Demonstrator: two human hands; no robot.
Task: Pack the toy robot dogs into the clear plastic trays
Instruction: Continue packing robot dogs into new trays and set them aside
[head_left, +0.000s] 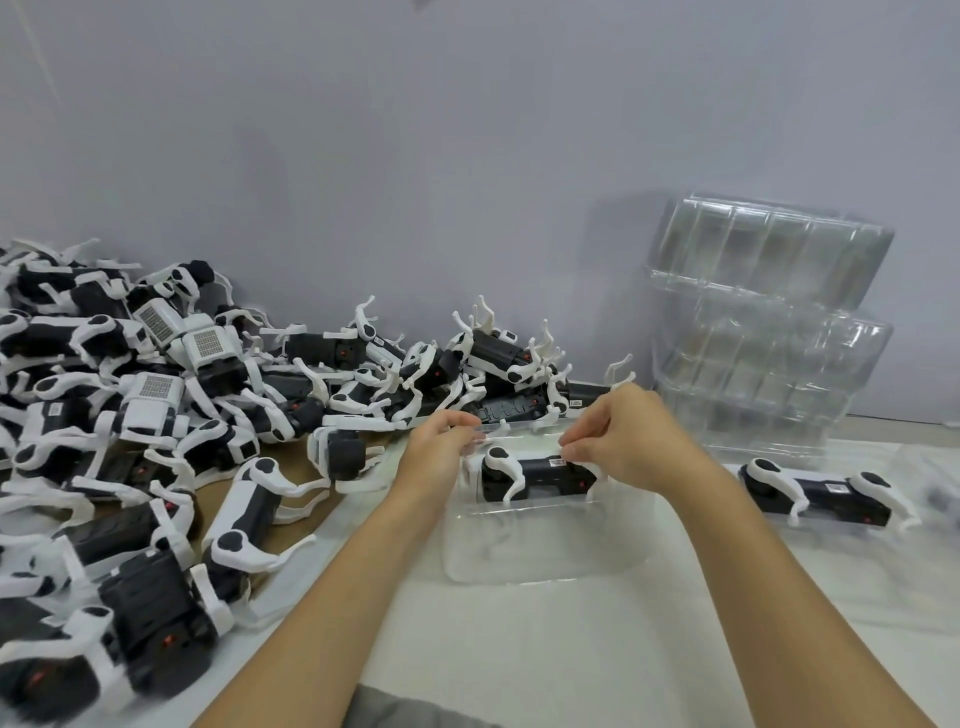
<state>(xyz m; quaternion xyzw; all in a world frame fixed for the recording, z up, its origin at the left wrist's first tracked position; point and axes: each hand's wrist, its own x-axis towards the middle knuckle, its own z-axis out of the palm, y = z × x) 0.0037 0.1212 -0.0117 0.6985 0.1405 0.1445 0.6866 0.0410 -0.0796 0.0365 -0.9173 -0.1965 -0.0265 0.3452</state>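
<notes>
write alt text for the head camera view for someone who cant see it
Two hands, left hand and right hand, settle a black-and-white toy dog into a clear tray on a white table. A big pile of dogs lies to the left; stacked trays stand at right.

I see both my bare forearms reaching forward from the bottom edge, converging toward the middle. My left hand (441, 441) has its fingers curled in a pinch, knuckles up. My right hand (631, 436) is beside it, fingertips (571, 451) bent downward and pinched together.
</notes>
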